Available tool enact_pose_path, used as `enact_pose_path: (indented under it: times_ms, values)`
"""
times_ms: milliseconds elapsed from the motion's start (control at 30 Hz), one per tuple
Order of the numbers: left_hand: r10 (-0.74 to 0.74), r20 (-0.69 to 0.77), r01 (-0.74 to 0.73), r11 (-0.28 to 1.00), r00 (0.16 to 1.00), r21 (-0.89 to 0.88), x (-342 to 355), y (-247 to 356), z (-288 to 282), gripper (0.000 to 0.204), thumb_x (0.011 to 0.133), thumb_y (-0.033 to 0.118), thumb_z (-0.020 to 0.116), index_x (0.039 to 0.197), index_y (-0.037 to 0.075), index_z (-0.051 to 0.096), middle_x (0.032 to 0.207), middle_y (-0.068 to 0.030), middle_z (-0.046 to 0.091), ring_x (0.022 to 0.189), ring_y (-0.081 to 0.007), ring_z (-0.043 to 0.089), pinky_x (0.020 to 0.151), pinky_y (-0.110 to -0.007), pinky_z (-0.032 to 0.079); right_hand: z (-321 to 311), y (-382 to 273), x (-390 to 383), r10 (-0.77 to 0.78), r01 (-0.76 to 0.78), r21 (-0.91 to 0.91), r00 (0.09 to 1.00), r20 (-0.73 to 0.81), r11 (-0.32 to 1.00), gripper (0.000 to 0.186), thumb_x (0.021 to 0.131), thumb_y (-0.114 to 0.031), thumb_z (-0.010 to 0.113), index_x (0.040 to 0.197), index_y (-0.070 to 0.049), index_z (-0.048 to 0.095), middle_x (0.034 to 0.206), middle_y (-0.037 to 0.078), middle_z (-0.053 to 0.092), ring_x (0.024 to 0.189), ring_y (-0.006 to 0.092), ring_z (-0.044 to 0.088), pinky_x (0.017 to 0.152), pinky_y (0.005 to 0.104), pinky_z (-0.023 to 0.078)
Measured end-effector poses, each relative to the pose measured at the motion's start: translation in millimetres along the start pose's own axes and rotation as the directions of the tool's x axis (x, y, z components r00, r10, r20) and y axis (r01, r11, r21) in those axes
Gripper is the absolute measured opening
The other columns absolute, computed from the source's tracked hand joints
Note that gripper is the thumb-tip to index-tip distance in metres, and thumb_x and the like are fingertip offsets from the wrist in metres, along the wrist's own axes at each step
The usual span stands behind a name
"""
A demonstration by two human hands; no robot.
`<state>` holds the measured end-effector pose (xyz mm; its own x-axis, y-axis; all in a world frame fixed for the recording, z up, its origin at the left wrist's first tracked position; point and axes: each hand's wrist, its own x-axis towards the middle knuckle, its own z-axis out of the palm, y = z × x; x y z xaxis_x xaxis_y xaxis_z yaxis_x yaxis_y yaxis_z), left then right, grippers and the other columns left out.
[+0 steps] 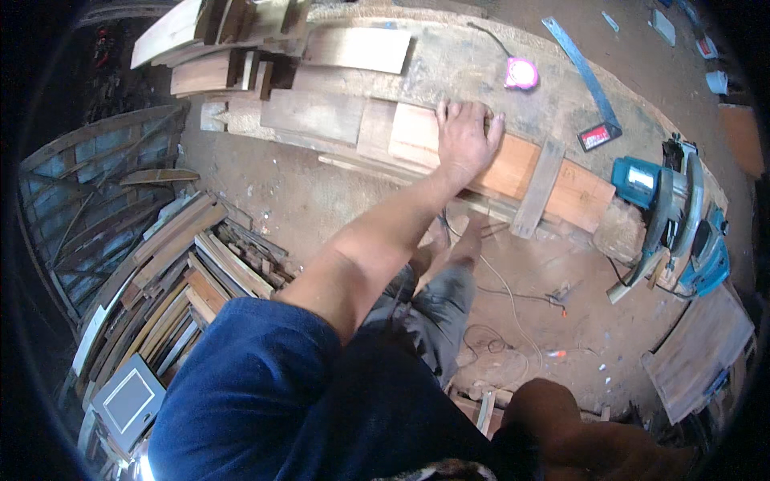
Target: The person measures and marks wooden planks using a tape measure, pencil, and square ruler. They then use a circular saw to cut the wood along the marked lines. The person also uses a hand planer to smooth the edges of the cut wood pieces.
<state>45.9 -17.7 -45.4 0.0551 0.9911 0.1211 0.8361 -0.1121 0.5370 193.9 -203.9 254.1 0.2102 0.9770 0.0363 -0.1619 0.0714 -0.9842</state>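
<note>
Resting palm down, the person's left hand [468, 132] lies across a reddish board [585, 196] on the worktop [473, 64]. Its fingers sit close together, but whether they grip the far edge cannot be told. The right hand is out of view.

From the left hand, a short wooden strip [539, 188] crosses the board at four o'clock, with a circular saw [642, 180] farther out the same way. A pink tape measure [522, 73] lies between one and two o'clock, a metal square [579, 64] near two.

The strip looks loose, so a nudge to the board could skew or drop it. The saw sits near the worktop's end; a tug on a cord could tip it off.

Labels show on the square's red handle, the tape's face and the saw's housing; none is spelled out here.
</note>
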Motion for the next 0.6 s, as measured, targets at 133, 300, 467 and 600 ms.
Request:
enact_pose_path:
  times_ms: [133, 300, 467, 600]
  values:
    - [0.037, -0.097, -0.038, 0.999, 0.995, -0.006, 1, 3, 1, 0.027, 0.096, 0.032, 0.065, 0.090, 0.006, 0.067, 0.090, -0.0144, 0.068, 0.102, -0.0356, 0.060, 0.115, -0.056, 0.029, -3, -15, 4, -0.081, 0.082, -0.099, 0.997, 0.016, 0.992, 0.044, 0.103, -0.021, 0.060, 0.139, 0.003, 0.053, 0.113, 0.011, 0.061, 0.098, 0.0212, 0.058, 0.083, 0.0317, 0.045]
    - [-0.005, -0.005, 0.005, 1.000, 1.000, 0.015, 1, -2, 3, 0.031, 0.096, 0.037, 0.062, 0.092, 0.007, 0.069, 0.098, -0.0142, 0.070, 0.109, -0.0328, 0.059, 0.116, -0.056, 0.026, -14, -35, 19, -0.224, 0.201, -0.268, 0.973, -0.059, 0.942, 0.041, 0.101, -0.017, 0.063, 0.135, 0.004, 0.056, 0.118, 0.013, 0.063, 0.106, 0.0245, 0.060, 0.091, 0.0341, 0.047]
    - [-0.012, 0.053, 0.011, 1.000, 0.999, 0.022, 4, 3, 10, 0.032, 0.095, 0.038, 0.063, 0.094, 0.007, 0.069, 0.099, -0.0121, 0.070, 0.109, -0.0341, 0.058, 0.115, -0.057, 0.027, -60, -3, 65, -0.380, -0.084, -0.744, 0.819, -0.430, 0.662, 0.037, 0.100, -0.014, 0.066, 0.131, 0.005, 0.059, 0.124, 0.015, 0.064, 0.114, 0.0277, 0.062, 0.098, 0.0365, 0.048]
    - [0.211, 0.130, -0.200, 0.975, 0.969, -0.096, 0, 5, -3, 0.040, 0.095, 0.044, 0.062, 0.106, 0.007, 0.066, 0.107, -0.0150, 0.067, 0.111, -0.0355, 0.057, 0.116, -0.059, 0.026, -177, 119, 82, -0.290, -0.267, -0.927, 0.895, -0.340, 0.263, 0.058, 0.092, -0.018, 0.079, 0.137, 0.006, 0.054, 0.130, 0.025, 0.059, 0.124, 0.0372, 0.057, 0.106, 0.0440, 0.045]
